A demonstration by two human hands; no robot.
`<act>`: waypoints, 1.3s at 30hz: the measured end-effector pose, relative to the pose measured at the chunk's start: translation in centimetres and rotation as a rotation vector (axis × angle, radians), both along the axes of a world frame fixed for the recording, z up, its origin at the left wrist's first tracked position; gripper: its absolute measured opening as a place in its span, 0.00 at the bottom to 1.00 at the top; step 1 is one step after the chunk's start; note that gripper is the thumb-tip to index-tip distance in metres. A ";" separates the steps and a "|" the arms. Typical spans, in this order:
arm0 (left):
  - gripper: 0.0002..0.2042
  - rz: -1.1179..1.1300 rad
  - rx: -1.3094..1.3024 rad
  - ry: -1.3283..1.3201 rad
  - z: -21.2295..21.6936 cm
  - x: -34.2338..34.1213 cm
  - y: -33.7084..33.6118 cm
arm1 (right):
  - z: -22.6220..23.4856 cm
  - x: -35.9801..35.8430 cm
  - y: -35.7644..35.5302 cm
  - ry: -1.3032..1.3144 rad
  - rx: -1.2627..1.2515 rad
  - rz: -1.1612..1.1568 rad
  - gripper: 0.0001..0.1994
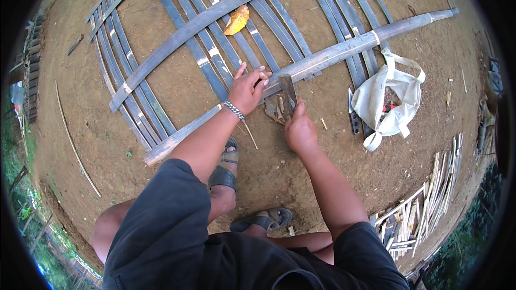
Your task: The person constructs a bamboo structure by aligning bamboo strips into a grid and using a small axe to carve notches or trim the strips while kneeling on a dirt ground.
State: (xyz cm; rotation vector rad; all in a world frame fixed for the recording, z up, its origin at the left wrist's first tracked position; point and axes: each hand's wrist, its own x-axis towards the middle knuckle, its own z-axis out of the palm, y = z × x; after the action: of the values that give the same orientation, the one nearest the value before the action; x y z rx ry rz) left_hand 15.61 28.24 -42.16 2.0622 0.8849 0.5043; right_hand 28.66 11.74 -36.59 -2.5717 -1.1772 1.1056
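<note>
Bare brown earth (279, 182) spreads beneath everything I watch. I see the right hand (301, 130) closed around a dark, bar-shaped tool (288, 90), upper end near the long grey wooden pole (333, 56). The left hand (250, 92) curls loosely over that pole; whether it pinches anything, I can't tell. Beyond it lie flat grey slats (209, 78); rightward, a white cloth bag (407, 94).

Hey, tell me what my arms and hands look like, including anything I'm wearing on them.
Your left hand and right hand are both ungloved. A silver-coloured chain-link bracelet circles the left wrist; the right wrist shows none. Dark short sleeves leave both forearms uncovered.
</note>
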 end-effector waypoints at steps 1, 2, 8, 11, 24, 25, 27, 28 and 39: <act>0.03 -0.050 0.019 0.026 0.1 -0.3 0.1 | -0.1 0.0 -0.1 0.000 0.011 -0.004 0.35; 0.03 -0.100 0.039 0.051 0.2 -0.5 0.2 | -0.2 0.1 -0.1 0.000 0.023 -0.008 0.36; 0.05 -0.123 0.045 0.083 0.7 -0.6 0.0 | -0.2 -0.1 -0.2 0.018 0.023 -0.047 0.33; 0.05 -0.112 0.055 0.082 0.3 -0.5 0.0 | -0.5 0.0 -0.5 0.009 0.054 -0.049 0.33; 0.04 -0.022 0.005 0.033 -0.3 -0.4 0.0 | 0.4 0.0 0.0 0.026 -0.020 -0.056 0.34; 0.04 -0.014 0.008 0.032 -0.4 -0.2 0.0 | 0.3 0.0 0.0 0.029 -0.027 -0.059 0.34; 0.04 -0.005 0.015 0.037 -0.4 0.0 -0.1 | 0.1 0.1 -0.1 0.026 -0.016 -0.060 0.34; 0.04 -0.006 0.017 0.043 -0.4 0.1 -0.1 | -0.1 0.1 -0.2 0.020 0.001 -0.060 0.34; 0.01 0.064 0.042 -0.060 -0.9 -0.1 -0.1 | 0.6 0.1 0.0 0.027 -0.001 -0.059 0.34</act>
State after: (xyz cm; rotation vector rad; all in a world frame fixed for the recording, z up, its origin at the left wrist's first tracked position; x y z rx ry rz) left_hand 15.50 28.13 -43.06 2.0510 0.9142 0.6211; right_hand 28.71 11.75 -35.96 -2.5661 -1.0884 1.1243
